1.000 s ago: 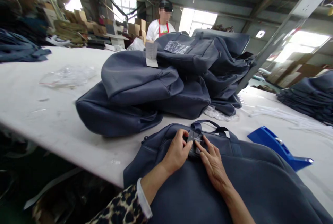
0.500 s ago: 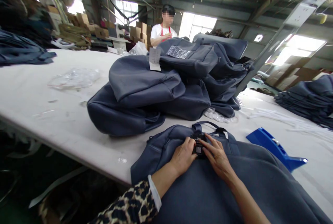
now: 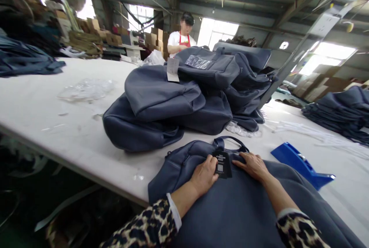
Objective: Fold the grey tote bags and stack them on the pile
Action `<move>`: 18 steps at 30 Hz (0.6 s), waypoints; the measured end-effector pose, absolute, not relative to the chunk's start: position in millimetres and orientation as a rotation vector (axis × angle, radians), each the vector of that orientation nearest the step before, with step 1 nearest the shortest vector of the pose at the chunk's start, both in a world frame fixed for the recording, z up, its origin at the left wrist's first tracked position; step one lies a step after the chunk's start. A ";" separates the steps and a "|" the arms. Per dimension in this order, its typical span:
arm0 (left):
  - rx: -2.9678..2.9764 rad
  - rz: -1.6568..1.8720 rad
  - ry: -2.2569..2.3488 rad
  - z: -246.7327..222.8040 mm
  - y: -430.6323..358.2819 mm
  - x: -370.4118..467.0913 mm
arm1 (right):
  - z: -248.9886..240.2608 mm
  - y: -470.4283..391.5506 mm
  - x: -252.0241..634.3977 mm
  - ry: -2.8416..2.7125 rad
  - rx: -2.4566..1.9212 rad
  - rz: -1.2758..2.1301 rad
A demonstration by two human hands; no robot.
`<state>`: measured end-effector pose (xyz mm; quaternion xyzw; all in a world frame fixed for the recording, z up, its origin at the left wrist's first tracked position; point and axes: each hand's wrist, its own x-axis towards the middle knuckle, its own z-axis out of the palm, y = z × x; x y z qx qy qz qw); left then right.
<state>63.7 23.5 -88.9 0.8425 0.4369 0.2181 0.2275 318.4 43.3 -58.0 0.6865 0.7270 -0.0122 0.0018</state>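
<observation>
A navy bag (image 3: 230,211) lies flat on the white table, its loop handle (image 3: 234,139) at the far edge. Just below that handle is a black hang tag (image 3: 224,163) with white print and a small square code. My left hand (image 3: 204,175) is closed on the tag's left edge, fingertips pinched there. To the right of the tag, my right hand (image 3: 253,166) rests on the bag near the foot of the handle. Its fingers are stretched out and apart from the tag; the lower fingers are partly hidden.
Several navy bags (image 3: 170,98) are piled beyond mine, one bearing a white paper tag (image 3: 173,69). A blue tape dispenser (image 3: 301,165) stands at right. Clear plastic bags (image 3: 88,88) lie at left on the table (image 3: 86,136). A co-worker (image 3: 180,40) stands behind the pile.
My right hand has moved off the tag to the right, towards the handle's foot. More of the tag's print now shows. My left hand stays at its left edge.
</observation>
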 end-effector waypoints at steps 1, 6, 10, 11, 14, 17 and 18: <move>2.331 0.598 1.192 -88.5 20.9 62.4 | -53.9 39.8 318.4 2.273 2.143 -0.069; 2.415 0.579 1.113 -87.2 7.1 57.3 | -42.2 13.6 320.6 2.107 2.261 -0.328; 2.511 0.538 1.098 -86.3 0.7 59.2 | -41.6 7.6 314.3 2.130 2.297 -0.387; 2.530 0.534 1.095 -86.2 0.0 60.0 | -42.1 9.4 310.9 2.170 2.294 -0.409; 2.550 0.550 1.092 -86.6 -0.7 61.2 | -45.5 17.9 300.5 2.311 2.281 -0.507; 2.547 0.576 1.084 -87.3 -0.3 60.5 | -52.0 23.4 296.0 2.411 2.297 -0.596; 2.546 0.577 1.078 -87.5 0.0 60.2 | -54.4 24.1 296.4 2.434 2.307 -0.622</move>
